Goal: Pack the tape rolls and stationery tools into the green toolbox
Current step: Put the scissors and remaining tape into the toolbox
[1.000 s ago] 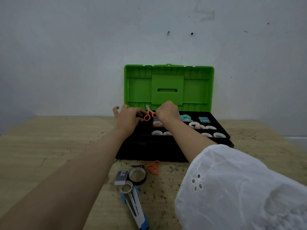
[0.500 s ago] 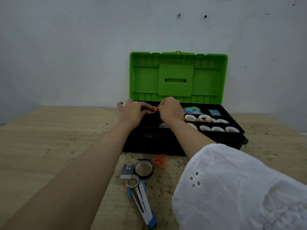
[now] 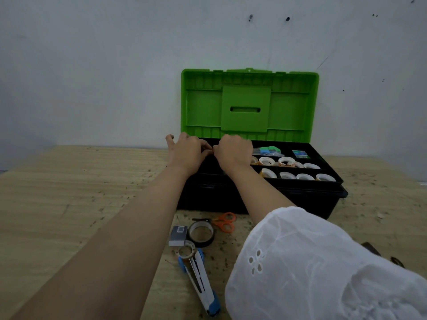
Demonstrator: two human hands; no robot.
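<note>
The green toolbox (image 3: 249, 105) stands open against the wall, its black tray (image 3: 300, 182) holding several white tape rolls (image 3: 286, 161). My left hand (image 3: 187, 153) and right hand (image 3: 233, 153) hover over the tray's left compartment with fingers curled down and fingertips meeting. The orange scissors they held a moment ago are hidden under them. On the table in front of the box lie a second pair of orange scissors (image 3: 225, 222), a black tape roll (image 3: 201, 234), a small clear tape roll (image 3: 186, 250), a grey box (image 3: 178, 235) and a blue-white tool (image 3: 201, 282).
The wooden table (image 3: 69, 204) is speckled with dark crumbs. A grey wall rises right behind the toolbox. Green and blue packets (image 3: 269, 150) lie in the tray's back compartments. My white sleeve (image 3: 323, 262) covers the lower right.
Both hands have sunk lower into the tray's left compartment with the orange scissors, which are now out of sight. The camera has shifted, so the toolbox appears further right.
</note>
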